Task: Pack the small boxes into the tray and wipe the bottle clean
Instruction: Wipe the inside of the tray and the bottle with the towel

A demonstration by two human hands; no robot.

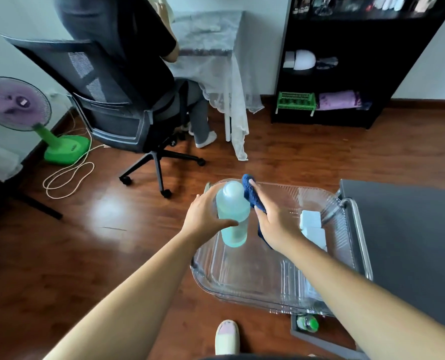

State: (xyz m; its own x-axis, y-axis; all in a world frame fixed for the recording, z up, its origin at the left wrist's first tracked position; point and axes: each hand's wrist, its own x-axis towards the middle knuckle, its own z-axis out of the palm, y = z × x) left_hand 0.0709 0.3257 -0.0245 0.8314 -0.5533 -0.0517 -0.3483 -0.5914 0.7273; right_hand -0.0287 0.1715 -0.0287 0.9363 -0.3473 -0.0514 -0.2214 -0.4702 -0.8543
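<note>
Bottle (232,216) position: upright in the air above the far-left part of the clear tray (244,287), long axis near vertical, cap end toward the camera. One bottle is in view, pale blue-green and translucent.

Left hand (203,216) — fingers wrapped around the bottle's left side, holding it steady. Right hand (275,222) — fingers closed on one dark blue cloth (252,194), which is pressed against the bottle's right side, near its upper part. The bottle therefore lies between the two hands, touching both; the cloth hand is the working one, and the next stroke likely runs along the long axis.

Small boxes (312,227): two white ones can be counted, side by side against the tray's right wall — more may be hidden by the right forearm. Packing appears done; wiping is in hand.
</note>
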